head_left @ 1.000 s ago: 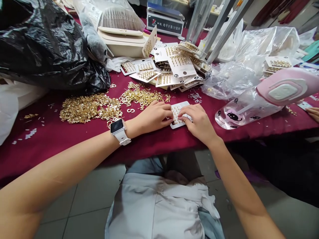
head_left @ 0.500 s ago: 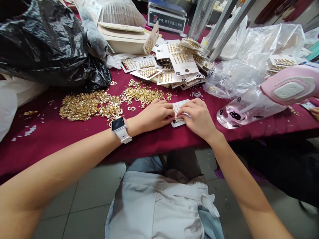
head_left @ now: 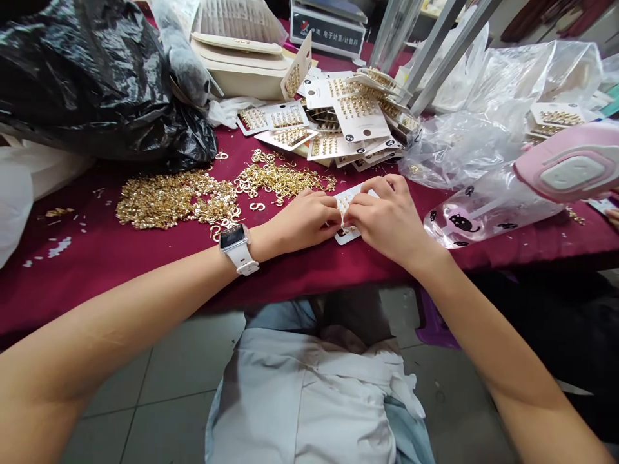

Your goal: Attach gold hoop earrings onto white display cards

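The right hand (head_left: 389, 216) is now turned and lifted at the knuckles over the white card (head_left: 345, 200), so that the gap beside its thumb, through which the card was seen a second ago, is lost to view. The left hand (head_left: 312, 219) is kept at the card's left edge with little change, its fingers curled toward those of the right.

By this, it is judged, the hold of the right hand is being adjusted on the same card; no new piece appears to have been fetched. Rows of small gold pieces are seen on the card, which is laid on the red-covered counter (head_left: 285, 264) between the two hands.

The fingertips of each hand are bunched close together at the card, but whether anything is clamped between them cannot be told, since the contact is hidden by the knuckles.

The heap of gold hooks (head_left: 271, 177) and the heap of gold bits (head_left: 167, 200) are left undisturbed, as is the pile of cards (head_left: 360, 122) behind them. The bottle (head_left: 488, 200) is left lying to the right, apart from the work.
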A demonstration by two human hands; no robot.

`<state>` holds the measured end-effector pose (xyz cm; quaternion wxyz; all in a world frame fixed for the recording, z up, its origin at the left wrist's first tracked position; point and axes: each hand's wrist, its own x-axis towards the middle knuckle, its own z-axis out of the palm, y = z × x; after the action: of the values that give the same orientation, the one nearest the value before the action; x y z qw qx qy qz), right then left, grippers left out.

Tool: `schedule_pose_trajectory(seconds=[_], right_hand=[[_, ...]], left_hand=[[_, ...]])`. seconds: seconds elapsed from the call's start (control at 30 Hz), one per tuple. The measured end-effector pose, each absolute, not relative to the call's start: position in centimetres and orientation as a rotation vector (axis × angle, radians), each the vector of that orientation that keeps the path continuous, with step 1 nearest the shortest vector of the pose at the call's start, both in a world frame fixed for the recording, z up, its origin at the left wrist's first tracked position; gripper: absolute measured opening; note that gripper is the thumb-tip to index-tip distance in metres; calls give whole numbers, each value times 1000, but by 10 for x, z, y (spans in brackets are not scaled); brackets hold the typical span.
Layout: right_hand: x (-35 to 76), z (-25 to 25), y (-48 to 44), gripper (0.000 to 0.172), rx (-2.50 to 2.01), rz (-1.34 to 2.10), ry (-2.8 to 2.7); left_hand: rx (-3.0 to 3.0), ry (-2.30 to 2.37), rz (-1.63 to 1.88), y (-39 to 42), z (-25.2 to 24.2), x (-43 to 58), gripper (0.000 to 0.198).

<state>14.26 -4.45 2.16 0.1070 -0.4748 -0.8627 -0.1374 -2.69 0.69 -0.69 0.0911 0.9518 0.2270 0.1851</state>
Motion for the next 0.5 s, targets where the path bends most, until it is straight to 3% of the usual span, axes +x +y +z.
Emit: schedule_pose_trajectory(seconds=[0.13,0.33,0.5], right_hand=[[153,26,-44,19,-1439,-321,-2443],[161,19,-46,32,-1489,-237,-2453],[161,12,-49,22,-1420,-166,-2545]], left_hand=[[2811,680,553,7,-8,-27,20],[2817,690,539,7,-8,-28,20],[2813,693,506,7,-7,-28,20]])
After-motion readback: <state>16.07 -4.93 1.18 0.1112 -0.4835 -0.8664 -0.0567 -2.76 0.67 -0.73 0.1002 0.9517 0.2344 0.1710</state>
